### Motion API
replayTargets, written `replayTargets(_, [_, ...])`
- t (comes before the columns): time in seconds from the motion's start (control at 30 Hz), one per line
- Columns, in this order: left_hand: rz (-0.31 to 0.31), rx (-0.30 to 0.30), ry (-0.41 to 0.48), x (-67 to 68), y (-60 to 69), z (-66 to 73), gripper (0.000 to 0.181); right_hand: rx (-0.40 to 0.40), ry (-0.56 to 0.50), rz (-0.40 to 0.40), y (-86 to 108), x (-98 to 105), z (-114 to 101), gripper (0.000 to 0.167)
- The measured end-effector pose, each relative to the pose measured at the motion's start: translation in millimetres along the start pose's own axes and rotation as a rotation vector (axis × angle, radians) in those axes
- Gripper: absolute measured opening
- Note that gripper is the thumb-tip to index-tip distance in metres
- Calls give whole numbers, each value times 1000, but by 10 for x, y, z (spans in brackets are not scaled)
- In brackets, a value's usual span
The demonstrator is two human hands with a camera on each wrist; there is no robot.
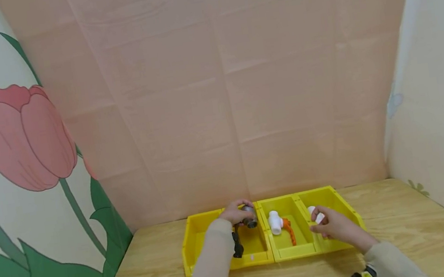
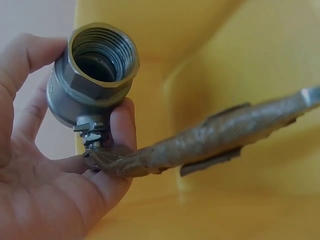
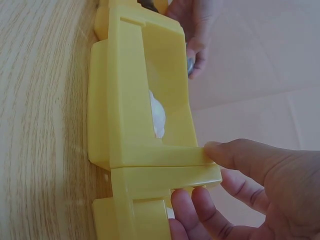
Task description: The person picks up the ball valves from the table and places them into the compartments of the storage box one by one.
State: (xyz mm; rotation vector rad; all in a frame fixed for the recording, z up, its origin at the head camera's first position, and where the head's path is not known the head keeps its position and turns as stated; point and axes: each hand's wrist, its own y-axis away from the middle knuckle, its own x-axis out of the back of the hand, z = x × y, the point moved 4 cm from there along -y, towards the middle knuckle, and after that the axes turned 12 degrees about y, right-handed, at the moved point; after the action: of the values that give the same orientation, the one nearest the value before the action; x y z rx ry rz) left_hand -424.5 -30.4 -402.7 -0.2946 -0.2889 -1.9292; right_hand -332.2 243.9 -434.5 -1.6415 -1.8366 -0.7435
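Note:
My left hand (image 1: pixel 238 212) grips a metal ball valve (image 2: pixel 95 75) above the second compartment of the yellow bins. In the left wrist view its threaded opening faces up, and its long lever handle (image 2: pixel 200 142), wrapped in brownish film, points right. My right hand (image 1: pixel 336 226) hovers by the divider between the third and fourth compartments, thumb and fingers apart. Close to those fingers is a white fitting (image 1: pixel 320 218), largely covered by them. In the third compartment lies a white plastic valve (image 1: pixel 275 222) with an orange handle (image 1: pixel 288 230).
Yellow bins (image 1: pixel 295 251) stand side by side on a wood-grain table (image 1: pixel 150 265), near a pink sheet (image 1: pixel 284 102) hung behind. Painted tulips cover the left wall panel (image 1: pixel 19 132), and a pale panel (image 1: pixel 442 119) closes the right side.

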Motion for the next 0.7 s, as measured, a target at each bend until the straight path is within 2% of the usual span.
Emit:
replayTargets(0.2, [2, 6, -28, -8, -125, -109, 29, -1, -2, 6, -4, 3, 8, 28])
replayTargets(0.4, [9, 11, -43, -11, -302, -259, 25, 19, 12, 2, 2, 9, 8, 34])
replayTargets(0.7, [42, 50, -62, -48, -297, -299, 25, 3, 24, 26, 11, -3, 3, 27])
